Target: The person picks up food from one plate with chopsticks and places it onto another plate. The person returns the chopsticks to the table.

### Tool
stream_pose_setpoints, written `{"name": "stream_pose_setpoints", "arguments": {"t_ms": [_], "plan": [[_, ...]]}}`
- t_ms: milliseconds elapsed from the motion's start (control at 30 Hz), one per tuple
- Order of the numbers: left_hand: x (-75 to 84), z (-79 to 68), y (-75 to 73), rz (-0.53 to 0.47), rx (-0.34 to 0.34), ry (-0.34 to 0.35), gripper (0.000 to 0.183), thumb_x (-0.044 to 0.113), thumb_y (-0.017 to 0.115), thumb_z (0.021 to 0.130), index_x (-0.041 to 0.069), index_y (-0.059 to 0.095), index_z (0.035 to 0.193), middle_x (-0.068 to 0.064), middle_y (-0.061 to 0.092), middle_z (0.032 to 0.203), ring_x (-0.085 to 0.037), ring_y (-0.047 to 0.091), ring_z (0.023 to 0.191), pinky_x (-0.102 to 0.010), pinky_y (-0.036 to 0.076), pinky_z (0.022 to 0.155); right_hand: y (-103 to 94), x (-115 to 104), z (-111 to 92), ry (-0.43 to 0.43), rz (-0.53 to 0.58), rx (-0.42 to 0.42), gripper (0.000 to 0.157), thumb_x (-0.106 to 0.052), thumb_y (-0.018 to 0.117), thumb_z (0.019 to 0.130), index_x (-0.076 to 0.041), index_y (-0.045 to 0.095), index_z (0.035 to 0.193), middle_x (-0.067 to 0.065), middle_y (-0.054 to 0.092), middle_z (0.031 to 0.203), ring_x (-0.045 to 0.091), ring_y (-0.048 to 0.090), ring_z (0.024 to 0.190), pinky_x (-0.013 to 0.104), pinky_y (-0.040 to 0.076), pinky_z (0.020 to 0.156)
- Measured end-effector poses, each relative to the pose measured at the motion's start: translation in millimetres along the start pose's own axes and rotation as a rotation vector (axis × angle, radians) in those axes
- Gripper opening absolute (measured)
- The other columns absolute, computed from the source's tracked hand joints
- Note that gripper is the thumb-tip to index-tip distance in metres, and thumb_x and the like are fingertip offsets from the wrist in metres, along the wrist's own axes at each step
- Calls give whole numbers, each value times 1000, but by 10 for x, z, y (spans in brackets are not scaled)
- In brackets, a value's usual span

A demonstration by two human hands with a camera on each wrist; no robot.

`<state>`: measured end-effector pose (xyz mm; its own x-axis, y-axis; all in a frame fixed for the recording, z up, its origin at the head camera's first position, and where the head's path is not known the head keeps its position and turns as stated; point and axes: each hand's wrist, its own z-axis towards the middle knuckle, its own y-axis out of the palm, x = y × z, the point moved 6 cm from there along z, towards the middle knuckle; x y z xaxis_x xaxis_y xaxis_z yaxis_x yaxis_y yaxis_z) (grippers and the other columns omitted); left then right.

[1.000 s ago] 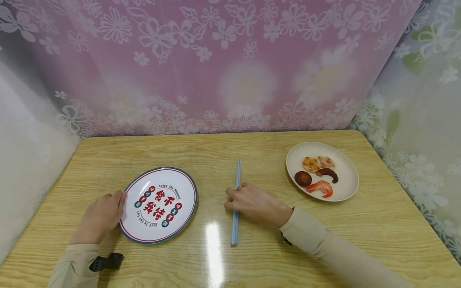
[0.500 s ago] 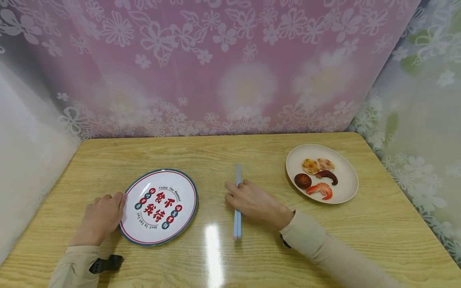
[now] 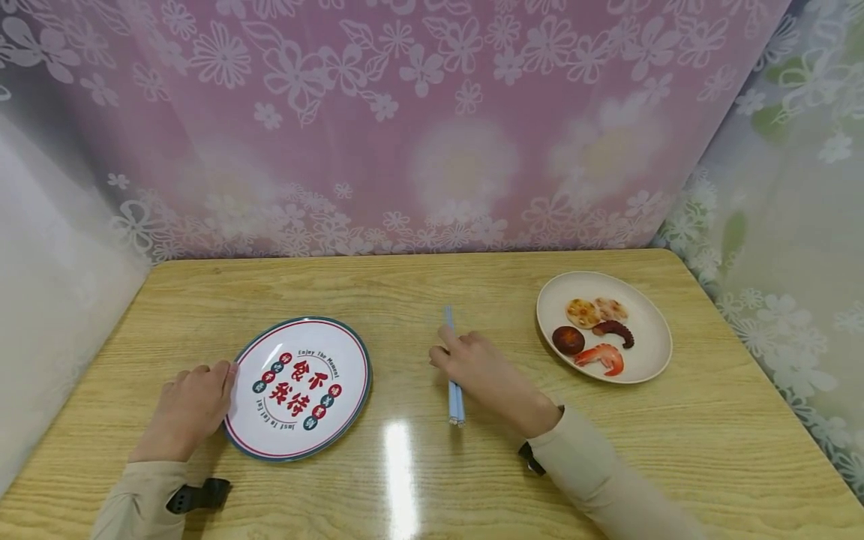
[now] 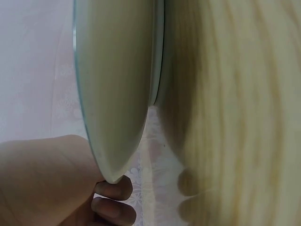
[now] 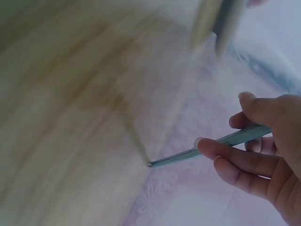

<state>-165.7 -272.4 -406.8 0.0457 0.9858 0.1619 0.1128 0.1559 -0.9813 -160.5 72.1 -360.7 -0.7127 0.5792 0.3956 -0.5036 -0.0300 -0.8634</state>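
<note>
My left hand (image 3: pixel 189 409) grips the left rim of a white plate (image 3: pixel 297 386) with a teal and red border and red characters. In the left wrist view its fingertips (image 4: pixel 115 212) curl at the rim, and the plate's pale underside (image 4: pixel 113 94) stands close to the tabletop. Near the middle of the table, my right hand (image 3: pixel 482 375) holds a pair of light blue chopsticks (image 3: pixel 456 405). The right wrist view shows the chopsticks (image 5: pixel 178 157) running between its fingers, tilted, one end meeting its reflection on the table. In the head view the hand hides their middle.
A beige plate (image 3: pixel 648 352) at the back right carries two lotus root slices (image 3: pixel 583 313), a tentacle piece (image 3: pixel 616 331), a mushroom cap (image 3: pixel 568 340) and a shrimp (image 3: pixel 604 358). Flowered curtains (image 3: pixel 466 150) hang behind the wooden table (image 3: pixel 405 292) and at its sides.
The chopsticks' near ends have shifted away from me and to the right, and my right fingers have shifted around them. My left hand and the white plate have stayed in place.
</note>
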Motion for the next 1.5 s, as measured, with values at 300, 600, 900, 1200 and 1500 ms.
{"name": "stream_pose_setpoints", "arguments": {"t_ms": [300, 600, 900, 1200, 1500], "plan": [[0, 9, 3, -12, -1, 6, 30, 15, 39, 103, -11, 54, 102, -23, 56, 80, -50, 56, 83, -66, 42, 74, -181, 274, -100, 258, 304, 209, 27, -12, 72, 86, -4, 47, 79, 8, 39, 79, 7, 20, 47, 19, 26, 42], [8, -5, -5, -12, 3, 16, 28, 15, 40, 103, -9, 54, 98, -18, 54, 75, -45, 57, 77, -63, 43, 70, -298, 496, -247, 407, 360, 177, 15, -12, 69, 88, -4, 57, 87, 11, 51, 83, 15, 44, 48, 24, 36, 42], [-1, 3, 8, -11, -4, 13, 28, 15, 41, 102, -10, 54, 99, -20, 55, 77, -45, 56, 77, -62, 44, 71, -536, 885, -480, 568, 467, 329, 11, -10, 73, 85, -1, 67, 86, 11, 65, 76, 22, 61, 61, 34, 50, 53], [-6, 0, 11, -4, -11, 10, 28, 15, 42, 102, -11, 54, 102, -21, 55, 78, -44, 57, 77, -64, 43, 73, -715, 1290, -897, 848, 613, 471, 15, -13, 70, 90, -1, 69, 81, 7, 66, 64, 5, 58, 50, 14, 41, 47], [-8, 9, -5, -5, 26, 38, 29, 14, 40, 102, -12, 54, 102, -23, 56, 77, -50, 58, 79, -64, 43, 69, -580, 1526, -1374, 1309, 745, 352, 37, -36, 67, 91, 0, 71, 96, -2, 67, 65, 5, 61, 47, 21, 48, 44]]}}
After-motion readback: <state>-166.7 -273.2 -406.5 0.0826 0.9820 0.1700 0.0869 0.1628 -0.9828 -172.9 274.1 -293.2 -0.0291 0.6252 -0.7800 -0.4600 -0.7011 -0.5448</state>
